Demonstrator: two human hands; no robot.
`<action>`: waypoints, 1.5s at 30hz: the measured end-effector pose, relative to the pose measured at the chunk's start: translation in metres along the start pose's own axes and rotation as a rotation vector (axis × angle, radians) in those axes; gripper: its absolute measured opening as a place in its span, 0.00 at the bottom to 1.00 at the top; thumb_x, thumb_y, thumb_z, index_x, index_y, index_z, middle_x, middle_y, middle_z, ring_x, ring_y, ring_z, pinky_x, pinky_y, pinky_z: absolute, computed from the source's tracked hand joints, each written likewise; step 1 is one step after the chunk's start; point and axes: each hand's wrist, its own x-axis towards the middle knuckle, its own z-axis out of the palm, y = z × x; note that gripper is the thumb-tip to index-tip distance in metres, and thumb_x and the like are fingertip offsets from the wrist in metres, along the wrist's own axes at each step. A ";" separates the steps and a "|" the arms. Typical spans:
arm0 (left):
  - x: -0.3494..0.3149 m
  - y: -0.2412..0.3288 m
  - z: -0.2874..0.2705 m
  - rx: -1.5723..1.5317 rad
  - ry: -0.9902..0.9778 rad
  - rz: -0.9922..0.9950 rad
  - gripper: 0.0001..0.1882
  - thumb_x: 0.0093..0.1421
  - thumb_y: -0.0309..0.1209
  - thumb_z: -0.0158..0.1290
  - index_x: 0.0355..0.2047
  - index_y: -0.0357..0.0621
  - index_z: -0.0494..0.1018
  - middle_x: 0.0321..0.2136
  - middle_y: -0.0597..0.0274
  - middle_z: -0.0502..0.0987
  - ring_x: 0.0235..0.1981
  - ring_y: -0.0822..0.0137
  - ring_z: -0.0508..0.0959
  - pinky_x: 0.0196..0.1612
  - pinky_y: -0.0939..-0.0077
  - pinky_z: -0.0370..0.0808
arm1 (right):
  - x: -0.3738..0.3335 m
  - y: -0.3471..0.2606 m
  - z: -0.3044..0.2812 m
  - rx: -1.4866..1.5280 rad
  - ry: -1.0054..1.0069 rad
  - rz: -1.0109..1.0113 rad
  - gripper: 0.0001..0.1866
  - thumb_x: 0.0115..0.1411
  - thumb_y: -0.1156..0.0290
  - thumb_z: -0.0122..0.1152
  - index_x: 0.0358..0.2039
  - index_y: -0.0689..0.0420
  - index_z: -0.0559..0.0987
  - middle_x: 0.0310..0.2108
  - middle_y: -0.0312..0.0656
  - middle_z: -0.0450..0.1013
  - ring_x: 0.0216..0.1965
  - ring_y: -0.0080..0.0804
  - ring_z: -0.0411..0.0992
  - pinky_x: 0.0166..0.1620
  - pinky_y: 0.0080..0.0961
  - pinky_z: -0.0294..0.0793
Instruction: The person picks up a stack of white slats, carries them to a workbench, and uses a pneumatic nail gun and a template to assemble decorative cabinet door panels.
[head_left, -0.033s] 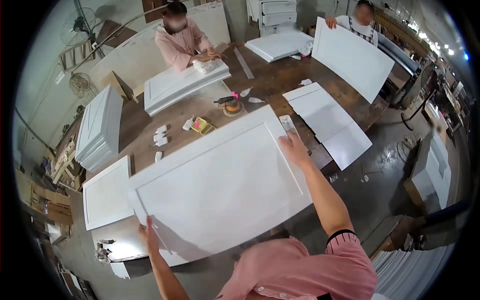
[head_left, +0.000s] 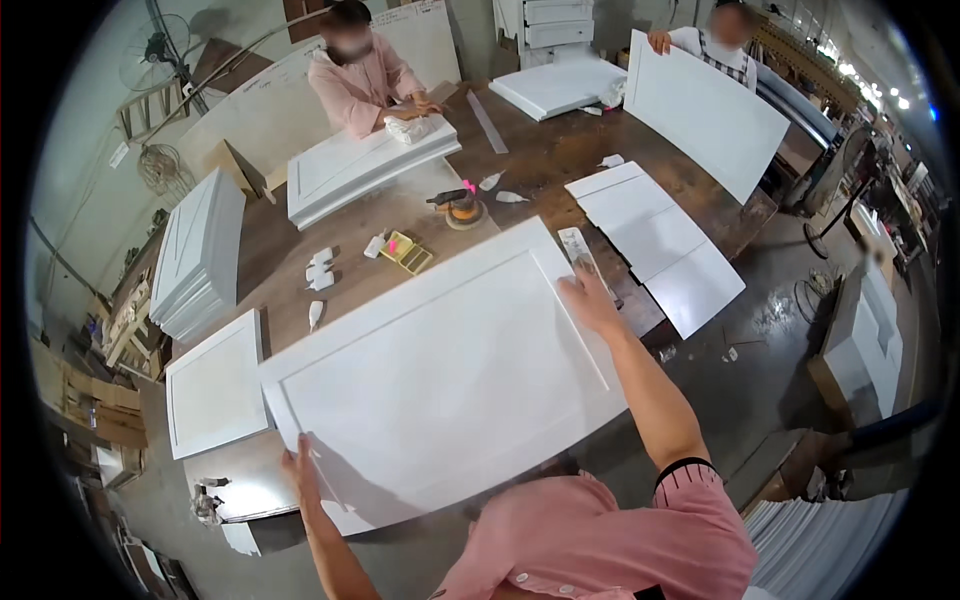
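A large white panel door (head_left: pixel 450 370) with a raised frame border is held up in front of me, tilted over the near side of the brown worktable (head_left: pixel 545 165). My left hand (head_left: pixel 301 465) grips its lower left edge, thumb on the face and the other fingers hidden behind. At the upper right edge my right hand (head_left: pixel 590 300) clasps it the same way. Just past the right hand lies a pale rectangular tool or block (head_left: pixel 574 245), partly covered. Beyond the panel's top edge sit an orange and black power sander (head_left: pixel 462 208) and a yellow tray (head_left: pixel 405 253).
Small white bottles (head_left: pixel 318 268) stand left of the tray. White panels are stacked at left (head_left: pixel 200 255) and under a co-worker's hands (head_left: pixel 375 170). Another white panel (head_left: pixel 215 385) lies near left. White boards (head_left: pixel 655 245) overhang the right edge; a second co-worker holds a panel (head_left: pixel 705 115).
The panel has dropped slightly toward me at its far edge, uncovering a little more of the tray and the pale tool. Both hands keep their hold.
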 end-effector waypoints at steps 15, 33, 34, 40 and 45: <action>-0.151 0.098 0.166 0.423 -0.396 0.515 0.31 0.57 0.36 0.67 0.58 0.37 0.73 0.59 0.37 0.73 0.67 0.37 0.65 0.68 0.47 0.64 | 0.046 0.064 -0.034 -0.433 0.109 0.073 0.22 0.61 0.60 0.66 0.55 0.49 0.81 0.49 0.51 0.77 0.51 0.52 0.75 0.53 0.44 0.75; -0.238 0.162 0.277 0.448 -0.535 0.786 0.31 0.65 0.41 0.58 0.67 0.47 0.67 0.71 0.48 0.61 0.74 0.42 0.56 0.73 0.32 0.48 | -0.053 -0.025 0.012 -0.676 -0.133 -0.230 0.25 0.54 0.57 0.70 0.54 0.36 0.80 0.38 0.36 0.79 0.41 0.40 0.77 0.50 0.46 0.69; -0.238 0.161 0.276 0.461 -0.523 0.790 0.31 0.65 0.41 0.58 0.67 0.47 0.67 0.71 0.48 0.61 0.74 0.42 0.56 0.73 0.32 0.48 | -0.043 -0.024 0.016 -0.664 -0.142 -0.276 0.23 0.55 0.57 0.70 0.52 0.37 0.80 0.38 0.36 0.79 0.42 0.40 0.77 0.51 0.47 0.68; -0.243 0.161 0.283 0.607 -0.531 0.793 0.31 0.64 0.41 0.57 0.67 0.51 0.67 0.71 0.53 0.62 0.73 0.47 0.58 0.74 0.39 0.50 | -0.035 -0.025 -0.006 -0.630 -0.320 -0.241 0.24 0.63 0.45 0.59 0.57 0.37 0.78 0.41 0.41 0.81 0.47 0.45 0.77 0.51 0.56 0.68; -0.267 0.166 0.315 0.129 -0.224 0.508 0.11 0.60 0.23 0.59 0.44 0.42 0.81 0.47 0.48 0.81 0.52 0.48 0.80 0.59 0.52 0.72 | -0.012 0.029 -0.081 -0.248 -0.259 -0.189 0.25 0.64 0.44 0.60 0.53 0.47 0.82 0.39 0.37 0.83 0.43 0.42 0.79 0.48 0.49 0.73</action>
